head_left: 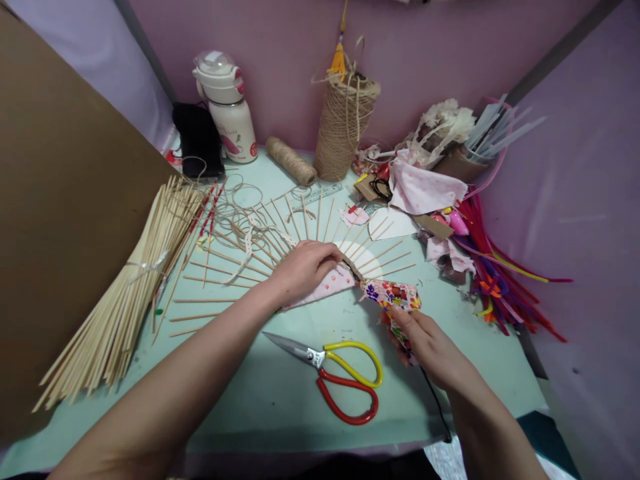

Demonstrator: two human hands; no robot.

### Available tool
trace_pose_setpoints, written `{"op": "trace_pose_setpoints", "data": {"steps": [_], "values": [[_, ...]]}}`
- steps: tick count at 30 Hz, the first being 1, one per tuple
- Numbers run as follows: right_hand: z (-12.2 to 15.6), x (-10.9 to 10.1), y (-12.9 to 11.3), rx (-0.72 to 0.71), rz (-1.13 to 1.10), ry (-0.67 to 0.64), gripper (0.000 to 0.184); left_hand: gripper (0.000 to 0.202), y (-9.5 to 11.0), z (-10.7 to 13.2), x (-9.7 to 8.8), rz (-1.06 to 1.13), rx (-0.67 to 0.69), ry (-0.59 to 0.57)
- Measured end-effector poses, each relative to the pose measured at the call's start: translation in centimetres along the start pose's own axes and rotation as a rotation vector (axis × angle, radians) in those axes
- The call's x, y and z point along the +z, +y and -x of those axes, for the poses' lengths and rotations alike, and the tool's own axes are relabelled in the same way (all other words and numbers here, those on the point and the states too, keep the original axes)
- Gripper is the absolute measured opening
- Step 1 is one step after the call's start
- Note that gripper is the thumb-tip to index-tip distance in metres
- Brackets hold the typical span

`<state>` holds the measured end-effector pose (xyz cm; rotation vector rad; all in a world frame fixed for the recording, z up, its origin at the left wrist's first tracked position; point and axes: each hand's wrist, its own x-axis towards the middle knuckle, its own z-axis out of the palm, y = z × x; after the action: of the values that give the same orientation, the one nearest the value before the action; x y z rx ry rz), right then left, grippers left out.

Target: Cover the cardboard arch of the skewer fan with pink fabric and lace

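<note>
1. The single view looked from a camera worn on the person's head, above the near side of the table (240, 407).
2. It faced forward and down, the tabletop spreading away toward the pink wall (280, 60) behind.
3. The forearms (190, 387) ran up from the bottom edge, with the left hand (307, 267) and right hand (423, 343) around the middle.
4. It sat near enough to show the scissors (345, 380) plainly, yet took in the brown board (75, 167) at left and purple side wall (575, 167) at right.
</note>
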<state>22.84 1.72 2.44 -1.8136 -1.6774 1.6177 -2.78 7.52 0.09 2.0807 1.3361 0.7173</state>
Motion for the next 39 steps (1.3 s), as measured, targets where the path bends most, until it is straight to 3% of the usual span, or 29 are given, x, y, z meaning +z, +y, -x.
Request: {"op": "trace_pose_setpoints", "data": {"steps": [39], "values": [[-0.3,-0.7,-2.6,0.032,0.024,0.003,0.062,0.016,-0.3,0.0,0.2,-0.002,0.019,0.005]]}}
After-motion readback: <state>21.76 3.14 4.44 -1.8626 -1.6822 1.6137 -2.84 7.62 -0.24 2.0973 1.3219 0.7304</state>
